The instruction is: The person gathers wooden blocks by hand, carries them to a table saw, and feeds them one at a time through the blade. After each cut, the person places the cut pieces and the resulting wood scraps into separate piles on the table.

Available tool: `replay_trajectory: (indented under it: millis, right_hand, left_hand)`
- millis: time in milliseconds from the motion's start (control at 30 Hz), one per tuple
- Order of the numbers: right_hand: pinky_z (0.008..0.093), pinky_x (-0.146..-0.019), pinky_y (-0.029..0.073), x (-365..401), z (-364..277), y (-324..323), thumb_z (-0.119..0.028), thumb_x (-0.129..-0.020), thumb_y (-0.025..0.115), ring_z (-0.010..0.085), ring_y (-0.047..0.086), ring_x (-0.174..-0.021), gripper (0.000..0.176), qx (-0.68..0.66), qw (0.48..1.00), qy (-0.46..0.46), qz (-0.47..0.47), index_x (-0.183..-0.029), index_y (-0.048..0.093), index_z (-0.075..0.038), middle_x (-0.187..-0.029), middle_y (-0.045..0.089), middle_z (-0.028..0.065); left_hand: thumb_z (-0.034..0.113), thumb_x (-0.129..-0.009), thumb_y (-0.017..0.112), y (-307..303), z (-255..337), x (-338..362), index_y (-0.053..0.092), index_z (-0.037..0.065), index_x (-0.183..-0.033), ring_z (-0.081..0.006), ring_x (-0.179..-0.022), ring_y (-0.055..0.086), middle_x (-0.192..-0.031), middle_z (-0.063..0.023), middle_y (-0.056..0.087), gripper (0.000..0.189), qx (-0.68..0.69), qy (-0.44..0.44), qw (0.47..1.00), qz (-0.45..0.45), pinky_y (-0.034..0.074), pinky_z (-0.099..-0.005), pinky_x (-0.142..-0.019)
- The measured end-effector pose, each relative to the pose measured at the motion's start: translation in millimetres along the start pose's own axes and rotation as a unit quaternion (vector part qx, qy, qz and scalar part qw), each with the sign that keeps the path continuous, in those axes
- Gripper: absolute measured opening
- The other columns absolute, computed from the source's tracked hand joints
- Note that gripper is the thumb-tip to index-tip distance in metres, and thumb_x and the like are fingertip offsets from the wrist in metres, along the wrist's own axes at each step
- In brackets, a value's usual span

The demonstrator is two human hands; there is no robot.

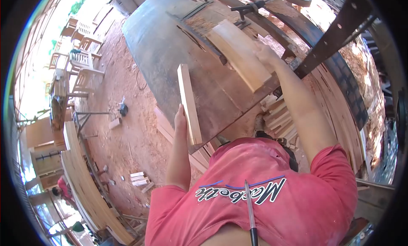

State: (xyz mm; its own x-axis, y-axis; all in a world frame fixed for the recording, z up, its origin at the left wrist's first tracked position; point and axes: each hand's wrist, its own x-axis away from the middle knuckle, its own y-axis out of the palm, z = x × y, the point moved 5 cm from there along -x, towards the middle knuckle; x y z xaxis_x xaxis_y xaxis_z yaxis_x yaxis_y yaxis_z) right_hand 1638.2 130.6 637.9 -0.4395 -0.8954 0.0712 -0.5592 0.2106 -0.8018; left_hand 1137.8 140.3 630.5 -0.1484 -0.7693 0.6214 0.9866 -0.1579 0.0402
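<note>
My left hand (180, 119) is closed around the lower part of a pale wooden strip (188, 105). The strip stands out over the left part of a worn metal machine table (157, 37), close to its near edge. Farther right, my right hand (265, 55) lies against the outer side of a thick, smooth wooden board (240, 54), its fingers bent onto it. Between the two, a dark slotted metal piece (197, 37) is set in the tabletop, with sawdust (206, 25) beside it.
A dark metal bar (335, 33) slants across the upper right. Cut wood strips (280, 118) are stacked below the table. At left are wooden chairs (83, 61), long planks (91, 190) and another person (63, 188). Small offcuts (139, 179) lie on the reddish ground.
</note>
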Motion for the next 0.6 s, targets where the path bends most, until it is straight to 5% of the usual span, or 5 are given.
replay_trajectory:
  millis: [100, 233, 367, 467, 600]
  right_hand:
    - [0.0430, -0.107, 0.040, 26.8, -8.9, 2.7, -0.041, -0.089, 0.060, 0.0366, 0.052, -0.127, 0.060, -0.025, 0.999, -0.046, -0.011, -0.140, 0.050, -0.011, -0.134, 0.056, 0.0211]
    - [0.0396, -0.098, 0.045, 129.2, -61.5, -50.7, -0.035, -0.090, 0.064, 0.0333, 0.060, -0.113, 0.050, -0.186, 0.970, -0.019, 0.158, -0.128, 0.056, -0.004, -0.116, 0.064, 0.0218]
    - [0.0354, -0.088, 0.049, 233.7, -131.6, -24.9, -0.022, -0.077, 0.075, 0.0214, 0.062, -0.100, 0.063, -0.365, 0.925, -0.011, -0.101, -0.132, 0.053, -0.001, -0.107, 0.067, 0.0137]
    - [0.0344, -0.087, 0.049, 268.2, -143.1, -2.6, -0.011, -0.071, 0.074, 0.0198, 0.062, -0.099, 0.068, -0.426, 0.897, -0.074, -0.090, -0.135, 0.051, -0.004, -0.105, 0.067, 0.0102]
    - [0.0323, -0.085, 0.049, 287.4, -50.3, -11.1, -0.003, -0.067, 0.066, 0.0193, 0.063, -0.098, 0.067, -0.444, 0.888, 0.075, -0.098, -0.132, 0.055, -0.004, -0.100, 0.067, 0.0076]
  left_hand:
    - [0.043, -0.103, 0.043, 9.4, 3.8, 17.9, 0.065, 0.003, -0.114, -0.0127, -0.080, 0.064, -0.095, -0.0040, 0.067, 0.048, 0.027, 0.012, 1.000, -0.002, 0.052, -0.0274, -0.071]
    - [0.047, -0.103, 0.042, 47.2, 14.6, 42.3, 0.063, 0.002, -0.116, -0.0135, -0.083, 0.064, -0.095, -0.0049, 0.067, 0.052, 0.035, 0.113, 0.992, -0.051, 0.054, -0.0288, -0.070]
    - [0.050, -0.103, 0.038, 118.4, 29.0, 68.0, 0.059, 0.002, -0.121, -0.0152, -0.090, 0.064, -0.104, -0.0059, 0.066, 0.055, 0.164, 0.173, 0.967, -0.085, 0.054, -0.0299, -0.078]
    - [0.051, -0.104, 0.035, 179.7, 32.3, 82.7, 0.056, 0.001, -0.125, -0.0149, -0.094, 0.063, -0.106, -0.0062, 0.065, 0.058, 0.152, 0.183, 0.959, -0.154, 0.051, -0.0294, -0.080]
    - [0.031, -0.103, 0.052, 240.0, 28.9, 84.3, 0.061, -0.003, -0.121, -0.0093, -0.091, 0.058, -0.102, -0.0061, 0.065, 0.040, -0.194, 0.250, 0.884, -0.344, 0.047, -0.0259, -0.081]
